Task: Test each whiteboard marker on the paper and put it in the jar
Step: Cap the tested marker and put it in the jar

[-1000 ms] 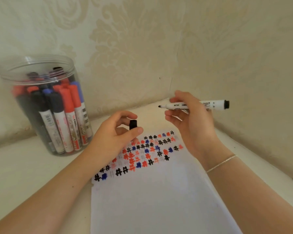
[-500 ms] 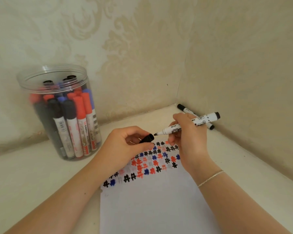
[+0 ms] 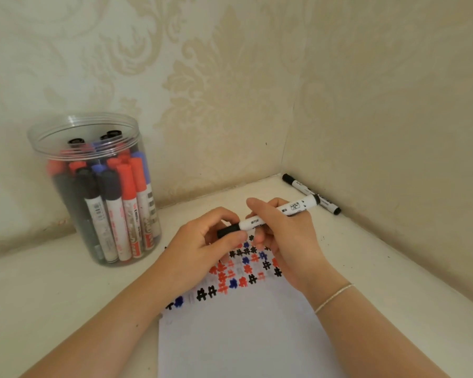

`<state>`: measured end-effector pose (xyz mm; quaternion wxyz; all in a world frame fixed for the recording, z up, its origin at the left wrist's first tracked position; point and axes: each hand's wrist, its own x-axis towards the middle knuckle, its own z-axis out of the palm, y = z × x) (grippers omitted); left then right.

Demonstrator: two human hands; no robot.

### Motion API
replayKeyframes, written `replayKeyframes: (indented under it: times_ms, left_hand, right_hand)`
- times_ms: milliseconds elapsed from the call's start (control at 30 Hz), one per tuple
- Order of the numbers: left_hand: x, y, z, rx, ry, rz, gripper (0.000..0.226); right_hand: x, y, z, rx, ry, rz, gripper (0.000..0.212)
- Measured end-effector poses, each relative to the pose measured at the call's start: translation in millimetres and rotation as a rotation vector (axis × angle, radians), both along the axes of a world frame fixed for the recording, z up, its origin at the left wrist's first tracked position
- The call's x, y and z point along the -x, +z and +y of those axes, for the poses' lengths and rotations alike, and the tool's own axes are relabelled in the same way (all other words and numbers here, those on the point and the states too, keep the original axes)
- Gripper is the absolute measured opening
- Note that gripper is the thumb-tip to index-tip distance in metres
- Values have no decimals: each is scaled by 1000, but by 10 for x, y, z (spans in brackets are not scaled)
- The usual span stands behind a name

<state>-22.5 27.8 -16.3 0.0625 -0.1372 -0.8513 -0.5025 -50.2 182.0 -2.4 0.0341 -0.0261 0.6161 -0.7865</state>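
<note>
- Clearly well along: the clear round plastic jar (image 3: pixel 93 186) at the back-left of the pale ledge (image 3: pixel 38 296) is already packed with capped red, blue and black markers standing upright.
- On the white sheet of paper (image 3: pixel 243 336), which lies toward the front edge of the ledge, the far end carries rows of small hash-like test marks (image 3: pixel 241 271) in black, red and blue — the near part is bare.
- At this moment the person's right hand (image 3: pixel 284 241) grips the white-barrelled black whiteboard marker (image 3: pixel 279 212) just above the marked end of the paper, its tail pointing toward the back-right corner.
- Meanwhile the left hand (image 3: pixel 200 249) pinches the black cap (image 3: pixel 228 230) between thumb and fingers at the marker's writing end; cap and barrel meet, though whether the cap is fully seated cannot be told.
- By the look of it this marker is at the capping step, with the drop into the jar left to do.
- One more black-capped white marker (image 3: pixel 311 193) lies in the back-right corner against the patterned cream wall (image 3: pixel 230 77), apart from both hands — likely untested and the last one in view outside the jar.
</note>
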Motion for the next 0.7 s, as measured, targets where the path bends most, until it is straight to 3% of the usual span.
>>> replayKeyframes:
  times_ms: [133, 267, 367, 467, 567, 700]
  left_hand:
    - [-26, 29, 18, 38, -48, 32, 25]
    - [-38, 95, 10, -95, 10, -9, 19]
    - [-85, 110, 41, -147, 103, -25, 25]
    - [-86, 91, 50, -318, 238, -108, 43]
    - [-110, 112, 84, -483, 313, -198, 52]
    - [-132, 136, 126, -567, 360, -211, 62]
  right_hand:
    - [-43, 67, 1, 57, 100, -11, 22]
    - [24, 148, 98, 167, -259, 66, 32]
    - [32, 124, 89, -224, -422, 260, 41]
    - [4, 103, -51, -549, -344, 400, 48]
    - [20, 163, -137, -693, -363, 512, 46]
    - [-12, 255, -171, -757, -342, 572, 46]
